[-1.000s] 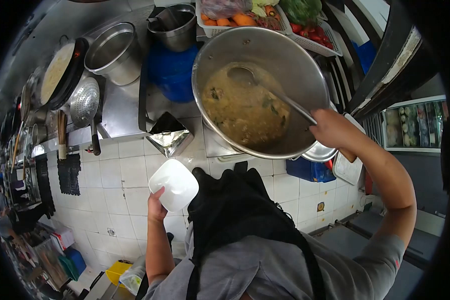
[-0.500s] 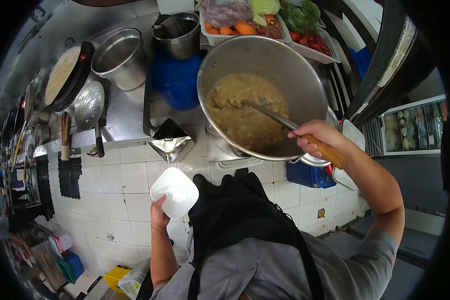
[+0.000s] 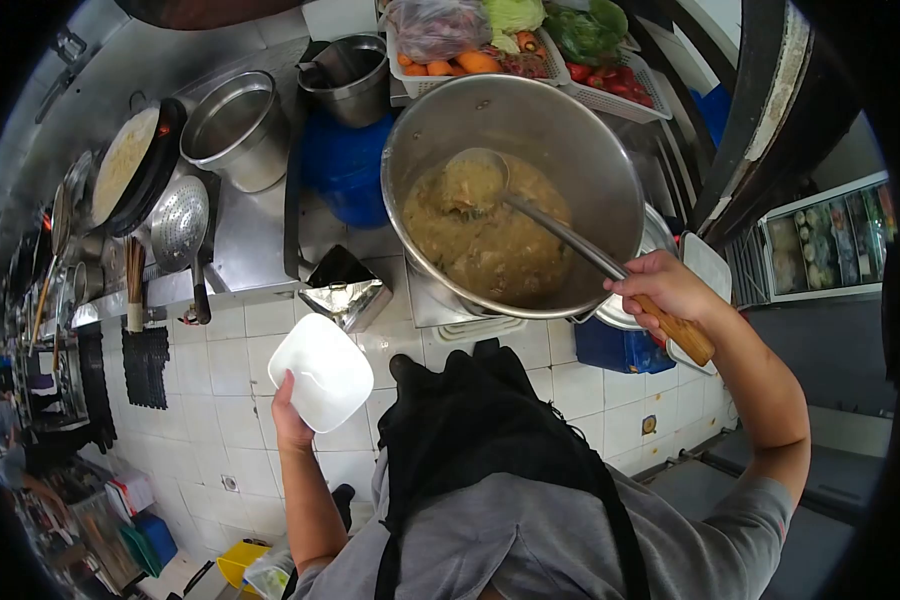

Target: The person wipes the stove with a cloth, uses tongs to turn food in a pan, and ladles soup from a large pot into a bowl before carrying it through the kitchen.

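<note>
My right hand [image 3: 660,292] is closed round the wooden handle of a ladle [image 3: 575,240]. The ladle's round bowl is at the surface of a thick brown stew [image 3: 490,250], filled with it. This stew lies in a large steel pot [image 3: 580,125], well below the rim. In my left hand [image 3: 292,420] is a white square bowl [image 3: 322,372], gripped by its near left edge with the thumb over the rim. The inside of the bowl shows only white. It is held above the tiled floor, left of my apron and apart from the pot.
Left of the pot are a blue drum [image 3: 348,170], an open metal tin [image 3: 345,290] and a steel counter with a deep pot [image 3: 235,130] and a skimmer [image 3: 180,225]. Vegetable baskets [image 3: 620,98] stand behind. A blue container [image 3: 620,348] sits at the right.
The ladle's bowl has come up out of the stew, now showing filled at the surface. My right hand has shifted slightly right and down. The white bowl has moved left.
</note>
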A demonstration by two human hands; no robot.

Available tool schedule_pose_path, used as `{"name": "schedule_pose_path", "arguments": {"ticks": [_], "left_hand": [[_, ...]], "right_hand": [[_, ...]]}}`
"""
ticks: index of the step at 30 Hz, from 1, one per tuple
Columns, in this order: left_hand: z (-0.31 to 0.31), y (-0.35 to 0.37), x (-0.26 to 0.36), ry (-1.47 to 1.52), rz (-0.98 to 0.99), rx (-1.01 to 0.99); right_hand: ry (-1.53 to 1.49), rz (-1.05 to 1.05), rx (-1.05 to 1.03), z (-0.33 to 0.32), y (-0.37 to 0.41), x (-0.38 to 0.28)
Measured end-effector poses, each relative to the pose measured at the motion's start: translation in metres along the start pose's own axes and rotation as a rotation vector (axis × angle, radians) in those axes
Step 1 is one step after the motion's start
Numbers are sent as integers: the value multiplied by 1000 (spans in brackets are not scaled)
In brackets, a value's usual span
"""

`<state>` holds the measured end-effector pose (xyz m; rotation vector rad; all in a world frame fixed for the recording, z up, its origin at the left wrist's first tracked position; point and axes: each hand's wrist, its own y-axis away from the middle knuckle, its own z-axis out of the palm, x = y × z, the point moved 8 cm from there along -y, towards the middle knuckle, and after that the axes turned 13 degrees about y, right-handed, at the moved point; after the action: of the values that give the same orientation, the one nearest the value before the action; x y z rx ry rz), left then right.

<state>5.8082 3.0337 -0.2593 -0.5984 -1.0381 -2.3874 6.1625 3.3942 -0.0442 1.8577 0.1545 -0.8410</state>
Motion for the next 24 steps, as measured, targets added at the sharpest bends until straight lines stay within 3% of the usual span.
{"name": "schedule_pose_path", "arguments": {"ticks": [5,7,8,10,17,18,20,21,24], "left_hand": [[35,3,22,-6,57,-41],[43,4,25,-14,58,-46],[47,4,27,-19,62,-43],[49,3,27,-29,58,-44],[45,-5,11,8,16,-80],[44,-4,10,10,14,-81],[41,0,7,19,5,-76],[38,3,5,28,-4,-70],[25,11,4,16,33,-11]], "right_hand": [[67,12,68,-2,6,2],[411,42,172,-11,10,1],[407,43,174,-13,11,1],[1039,-252,391,-16,20,-31],[1414,-162,334,-9,-10,-54],[1413,-160,335,-5,-14,-67],[1211,112,138,-2,-21,-68],[1212,114,137,-5,-25,-69],[632,112,13,-13,-44,-54]]}}
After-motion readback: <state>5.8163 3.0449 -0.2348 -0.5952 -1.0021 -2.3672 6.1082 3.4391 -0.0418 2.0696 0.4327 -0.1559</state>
